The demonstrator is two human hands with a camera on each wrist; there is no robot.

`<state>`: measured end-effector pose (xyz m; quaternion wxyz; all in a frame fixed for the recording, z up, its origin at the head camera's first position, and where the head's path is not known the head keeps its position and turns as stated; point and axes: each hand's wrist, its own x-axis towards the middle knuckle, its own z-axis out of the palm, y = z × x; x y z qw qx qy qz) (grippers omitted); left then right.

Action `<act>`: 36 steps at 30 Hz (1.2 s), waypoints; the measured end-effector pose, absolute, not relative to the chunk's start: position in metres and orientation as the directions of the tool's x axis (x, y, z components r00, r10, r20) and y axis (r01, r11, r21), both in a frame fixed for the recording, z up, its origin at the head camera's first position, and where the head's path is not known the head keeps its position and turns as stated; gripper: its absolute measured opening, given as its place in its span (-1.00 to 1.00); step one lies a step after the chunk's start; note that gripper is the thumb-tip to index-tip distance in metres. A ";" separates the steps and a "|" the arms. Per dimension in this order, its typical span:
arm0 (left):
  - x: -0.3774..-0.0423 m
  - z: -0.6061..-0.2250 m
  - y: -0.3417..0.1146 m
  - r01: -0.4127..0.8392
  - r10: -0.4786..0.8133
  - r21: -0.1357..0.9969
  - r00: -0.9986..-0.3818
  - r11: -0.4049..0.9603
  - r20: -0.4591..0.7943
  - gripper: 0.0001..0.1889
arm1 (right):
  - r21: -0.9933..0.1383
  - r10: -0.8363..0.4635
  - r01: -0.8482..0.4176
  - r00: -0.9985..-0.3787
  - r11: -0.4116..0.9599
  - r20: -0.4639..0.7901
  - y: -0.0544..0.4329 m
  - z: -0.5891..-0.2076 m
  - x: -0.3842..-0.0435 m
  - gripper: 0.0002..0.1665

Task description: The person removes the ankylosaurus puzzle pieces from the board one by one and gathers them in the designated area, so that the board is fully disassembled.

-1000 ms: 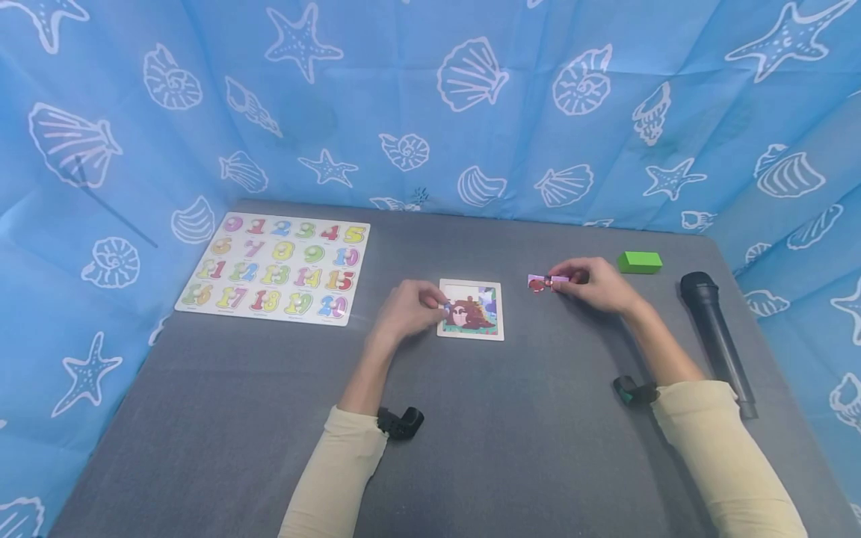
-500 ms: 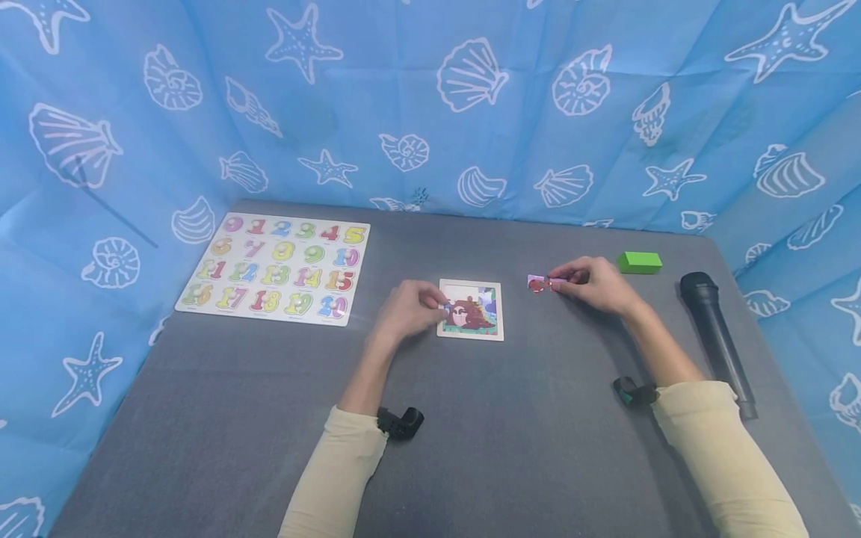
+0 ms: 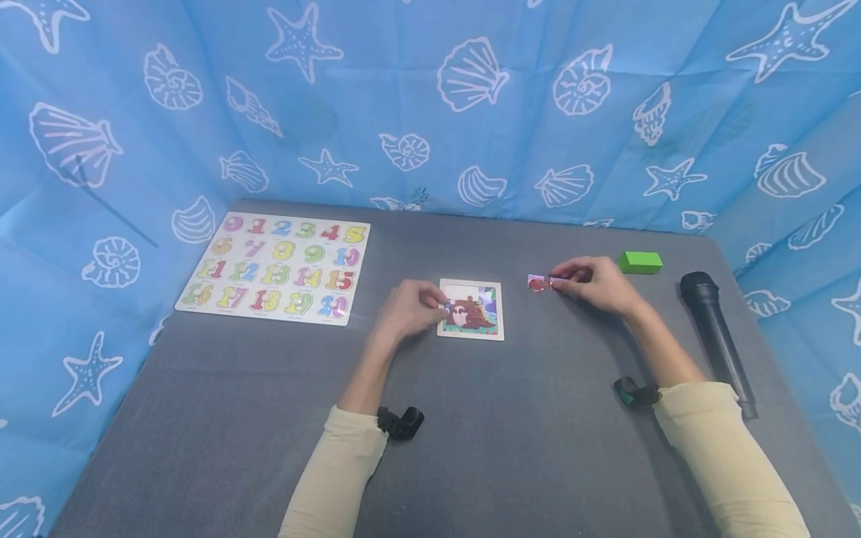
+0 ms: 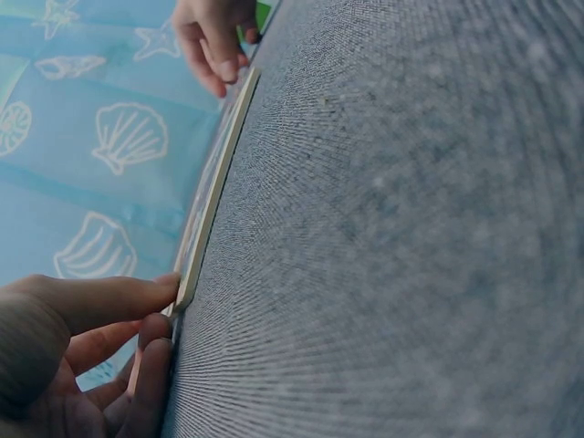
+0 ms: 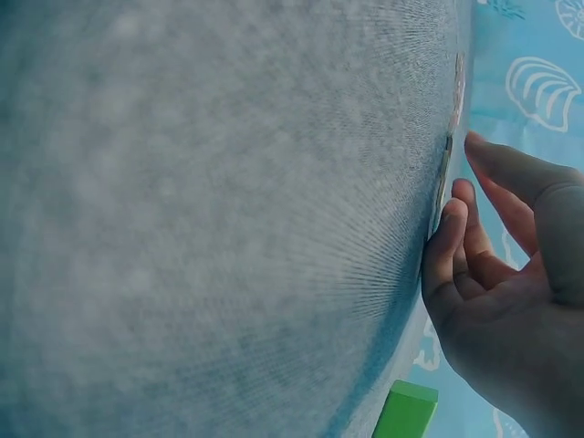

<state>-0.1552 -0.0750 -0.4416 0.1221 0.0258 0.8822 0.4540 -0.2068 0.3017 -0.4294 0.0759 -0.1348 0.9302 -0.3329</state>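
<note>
My left hand (image 3: pixel 412 310) grips the left edge of a small square picture puzzle (image 3: pixel 474 335). In the left wrist view, the thumb (image 4: pixel 151 297) lies on the corner of its pale frame and the other fingers curl beside it. The picture has a brown hedgehog-like animal, with a pale bare patch at its upper left. To the right, my right hand (image 3: pixel 595 284) pinches at a small pink and red puzzle piece (image 3: pixel 537 284) low at the table. In the right wrist view, the flat pieces (image 5: pixel 443 178) lie by its fingertips; the exact contact is hard to see.
A number puzzle board (image 3: pixel 276 269) lies at the back left. Behind the right hand sits a green block (image 3: pixel 640 262), and a black microphone (image 3: pixel 716 340) lies at the right. A blue shell-print curtain (image 3: pixel 403 97) surrounds the grey table (image 3: pixel 511 448).
The right fingertips have shifted slightly at the puzzle piece, and a dark part that showed between them is less visible. The left hand and the picture puzzle have stayed put.
</note>
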 end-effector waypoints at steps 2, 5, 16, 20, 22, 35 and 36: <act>-0.156 -0.442 -0.075 -0.065 0.156 0.806 -0.969 0.589 -0.192 -0.85 | -0.652 -0.305 -0.204 -0.951 0.730 -0.044 0.302 -0.429 -0.207 -0.70; -0.156 -0.441 -0.075 -0.061 0.157 0.805 -0.969 0.590 -0.189 -0.84 | -0.672 -0.304 -0.204 -0.952 0.712 -0.033 0.302 -0.428 -0.206 -0.71; -0.155 -0.441 -0.076 -0.057 0.163 0.813 -0.969 0.580 -0.185 -0.85 | -0.739 -0.296 -0.158 -0.953 0.655 -0.059 0.279 -0.417 -0.203 -0.66; -0.155 -0.441 -0.076 -0.058 0.162 0.813 -0.969 0.580 -0.185 -0.85 | -0.765 -0.307 -0.152 -0.949 0.625 -0.063 0.263 -0.414 -0.201 -0.67; -0.155 -0.441 -0.075 -0.059 0.160 0.811 -0.969 0.581 -0.186 -0.85 | -0.777 -0.322 -0.156 -0.945 0.610 -0.063 0.255 -0.414 -0.200 -0.68; -0.155 -0.442 -0.075 -0.058 0.166 0.815 -0.968 0.577 -0.186 -0.85 | -0.792 -0.451 -0.242 -0.891 0.561 -0.047 0.200 -0.421 -0.198 -0.70; -0.155 -0.442 -0.075 -0.060 0.166 0.815 -0.968 0.577 -0.188 -0.85 | -0.782 -0.459 -0.250 -0.887 0.571 -0.051 0.197 -0.422 -0.199 -0.70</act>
